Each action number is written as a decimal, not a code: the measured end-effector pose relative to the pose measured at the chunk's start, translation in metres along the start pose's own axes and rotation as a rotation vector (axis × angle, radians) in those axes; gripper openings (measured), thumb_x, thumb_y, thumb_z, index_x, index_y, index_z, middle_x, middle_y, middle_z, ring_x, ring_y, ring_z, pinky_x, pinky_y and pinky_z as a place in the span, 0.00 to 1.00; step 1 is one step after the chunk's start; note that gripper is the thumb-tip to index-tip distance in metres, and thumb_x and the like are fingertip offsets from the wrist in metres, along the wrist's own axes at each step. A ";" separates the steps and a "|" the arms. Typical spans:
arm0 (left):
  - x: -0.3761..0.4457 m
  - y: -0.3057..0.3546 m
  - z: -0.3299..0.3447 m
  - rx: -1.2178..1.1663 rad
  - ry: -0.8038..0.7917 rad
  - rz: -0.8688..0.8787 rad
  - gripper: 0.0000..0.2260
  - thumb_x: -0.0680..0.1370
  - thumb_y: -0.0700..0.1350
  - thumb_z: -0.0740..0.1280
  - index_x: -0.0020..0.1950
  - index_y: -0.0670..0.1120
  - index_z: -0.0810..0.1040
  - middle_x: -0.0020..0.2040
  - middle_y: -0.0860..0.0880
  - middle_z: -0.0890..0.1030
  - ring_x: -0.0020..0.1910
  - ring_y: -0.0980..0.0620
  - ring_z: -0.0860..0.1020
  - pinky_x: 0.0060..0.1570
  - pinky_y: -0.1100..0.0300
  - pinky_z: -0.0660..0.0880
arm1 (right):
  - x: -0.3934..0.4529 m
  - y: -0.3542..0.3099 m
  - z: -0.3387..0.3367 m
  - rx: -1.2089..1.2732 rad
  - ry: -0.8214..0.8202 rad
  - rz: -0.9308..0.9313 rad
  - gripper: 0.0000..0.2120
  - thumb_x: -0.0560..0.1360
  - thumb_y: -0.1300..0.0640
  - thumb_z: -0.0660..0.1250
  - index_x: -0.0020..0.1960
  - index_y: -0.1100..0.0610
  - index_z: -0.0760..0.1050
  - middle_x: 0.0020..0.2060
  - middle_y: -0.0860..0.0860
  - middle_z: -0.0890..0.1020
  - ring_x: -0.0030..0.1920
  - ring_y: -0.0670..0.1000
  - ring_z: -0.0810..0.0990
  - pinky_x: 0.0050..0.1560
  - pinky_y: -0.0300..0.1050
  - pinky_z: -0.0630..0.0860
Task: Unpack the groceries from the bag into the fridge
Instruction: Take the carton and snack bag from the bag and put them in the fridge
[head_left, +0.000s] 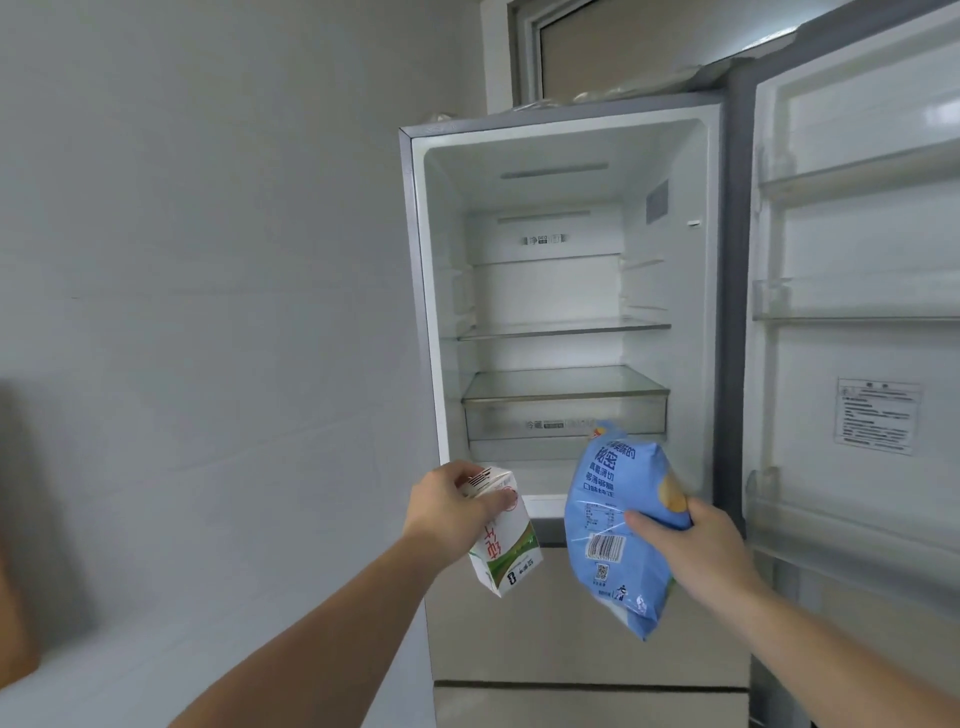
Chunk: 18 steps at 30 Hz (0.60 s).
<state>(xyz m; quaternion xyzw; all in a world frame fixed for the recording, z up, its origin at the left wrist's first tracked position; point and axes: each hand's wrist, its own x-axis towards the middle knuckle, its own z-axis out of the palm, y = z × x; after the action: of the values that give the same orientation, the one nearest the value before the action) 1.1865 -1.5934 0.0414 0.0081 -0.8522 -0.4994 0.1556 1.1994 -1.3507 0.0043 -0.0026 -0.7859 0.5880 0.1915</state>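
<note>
Groceries fill both your hands: left grip (457, 512) clasps the white-and-green milk carton (506, 540), right grip (696, 545) pinches the blue crisp bag (618, 525), both raised before the open white fridge (566, 291), ready for shelving.

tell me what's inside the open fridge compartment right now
No food shows: only bare glass shelves and a clear drawer. The blue bag covers the drawer's lower right corner, so that spot is hidden.

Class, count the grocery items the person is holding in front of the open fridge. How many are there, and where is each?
2. A carton in the left hand, and a blue bag in the right hand. The fridge shelves look bare.
</note>
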 end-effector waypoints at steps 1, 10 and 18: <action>0.013 -0.001 0.005 -0.003 -0.014 0.000 0.18 0.70 0.49 0.76 0.58 0.50 0.78 0.47 0.52 0.82 0.41 0.55 0.82 0.36 0.60 0.80 | 0.011 0.004 0.003 -0.001 -0.001 0.002 0.06 0.71 0.56 0.73 0.42 0.58 0.79 0.37 0.49 0.83 0.39 0.49 0.81 0.34 0.43 0.72; 0.151 -0.012 0.031 0.020 -0.084 0.122 0.18 0.70 0.52 0.75 0.57 0.49 0.80 0.46 0.53 0.83 0.41 0.56 0.82 0.39 0.62 0.79 | 0.111 0.006 0.043 -0.064 0.067 -0.009 0.07 0.71 0.55 0.73 0.45 0.58 0.79 0.40 0.51 0.85 0.41 0.51 0.83 0.40 0.48 0.77; 0.270 0.061 0.001 -0.038 -0.019 0.356 0.26 0.69 0.53 0.77 0.64 0.47 0.77 0.54 0.50 0.81 0.46 0.54 0.79 0.43 0.66 0.75 | 0.206 -0.087 0.046 -0.180 0.263 -0.310 0.07 0.71 0.56 0.73 0.47 0.57 0.79 0.40 0.50 0.83 0.40 0.46 0.80 0.35 0.39 0.71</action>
<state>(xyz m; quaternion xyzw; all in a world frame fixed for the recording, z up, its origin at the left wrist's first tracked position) 0.9385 -1.6082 0.1621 -0.1504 -0.8321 -0.4801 0.2335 1.0143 -1.3727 0.1353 0.0244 -0.7945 0.4737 0.3792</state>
